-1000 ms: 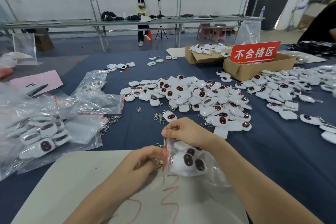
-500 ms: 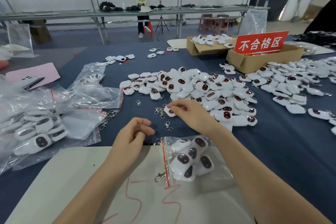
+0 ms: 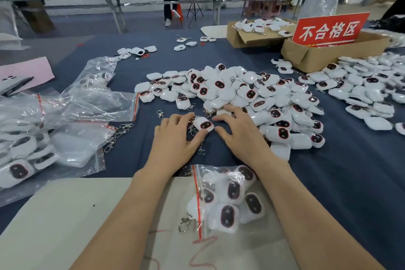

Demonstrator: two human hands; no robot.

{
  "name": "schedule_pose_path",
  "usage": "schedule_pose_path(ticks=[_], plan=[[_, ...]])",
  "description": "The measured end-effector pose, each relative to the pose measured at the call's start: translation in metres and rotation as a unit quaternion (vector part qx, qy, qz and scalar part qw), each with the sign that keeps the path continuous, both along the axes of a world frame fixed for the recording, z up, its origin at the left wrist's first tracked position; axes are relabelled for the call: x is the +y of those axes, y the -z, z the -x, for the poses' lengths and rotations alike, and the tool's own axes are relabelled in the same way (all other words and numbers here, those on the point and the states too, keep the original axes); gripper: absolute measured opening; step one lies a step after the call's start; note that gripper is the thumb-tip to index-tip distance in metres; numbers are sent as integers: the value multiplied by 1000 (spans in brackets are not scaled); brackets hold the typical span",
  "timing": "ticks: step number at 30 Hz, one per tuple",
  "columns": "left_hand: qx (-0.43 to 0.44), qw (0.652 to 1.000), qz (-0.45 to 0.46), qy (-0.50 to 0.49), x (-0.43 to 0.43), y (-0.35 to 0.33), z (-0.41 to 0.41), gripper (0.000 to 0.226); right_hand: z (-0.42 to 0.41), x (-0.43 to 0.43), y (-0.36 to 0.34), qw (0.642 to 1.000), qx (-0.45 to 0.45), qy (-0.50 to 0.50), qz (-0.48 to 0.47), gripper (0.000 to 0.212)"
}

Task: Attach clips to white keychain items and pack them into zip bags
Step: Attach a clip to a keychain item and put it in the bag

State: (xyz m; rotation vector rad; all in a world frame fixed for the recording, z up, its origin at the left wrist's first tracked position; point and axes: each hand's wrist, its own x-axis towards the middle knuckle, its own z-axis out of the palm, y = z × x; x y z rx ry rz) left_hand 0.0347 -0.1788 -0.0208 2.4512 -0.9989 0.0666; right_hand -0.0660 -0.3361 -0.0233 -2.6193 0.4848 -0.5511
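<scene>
One white keychain item (image 3: pixel 203 124) with a dark red-rimmed face lies on the blue cloth between my hands. My left hand (image 3: pixel 175 138) pinches it, thumb at its near edge and fingers at its far-left corner, where small metal clips (image 3: pixel 192 130) lie. My right hand (image 3: pixel 238 133) rests open beside it, fingertips reaching the big pile of white keychain items (image 3: pixel 241 94). A zip bag (image 3: pixel 230 199) holding several items lies near me under my forearms, with one clip (image 3: pixel 184 223) sticking out past its red strip.
Filled zip bags (image 3: pixel 22 155) and empty ones (image 3: pixel 87 105) lie at left, loose clips (image 3: pixel 122 131) beside them. A cardboard box (image 3: pixel 328 57) with a red sign (image 3: pixel 328 28) and a second box (image 3: pixel 241 37) stand at back right. A white board (image 3: pixel 65 215) lies near me.
Both hands let go of the zip bag, which now lies on the board. They moved forward to the pile's near edge, and the left hand closed on one item there.
</scene>
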Motion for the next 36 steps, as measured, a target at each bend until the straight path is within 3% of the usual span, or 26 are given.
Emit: schedule_pose_path(ticks=[3,7,12,16,18,22,25,28,32,36], plan=[[-30,999,-18,-12,-7,5,-5,67,2,0,0,999,-36,-4,-39,27],[-24,1000,2,-5,-7,9,-10,56,-1,-3,2,996,-60,2,-67,30],[45,992,106,49,-7,5,-6,40,-5,0,3,994,-61,-19,-91,28],[86,976,159,124,-4,5,-4,38,-5,-1,0,986,-44,-45,-155,42],[108,964,195,146,-5,4,-2,42,-4,-1,0,978,-53,-49,-198,45],[199,916,329,117,-12,-2,2,36,-2,-2,-3,964,-71,-65,-248,18],[250,870,413,98,-16,-7,5,32,-1,1,-4,970,-48,-77,-225,35],[304,842,435,94,-19,-8,9,30,-1,3,-2,973,-46,-101,-201,58],[339,845,406,79,-19,-4,7,22,0,-3,-2,955,-98,-107,-259,50],[346,854,380,79,-20,-3,8,17,-3,-3,3,959,-87,-99,-251,44]])
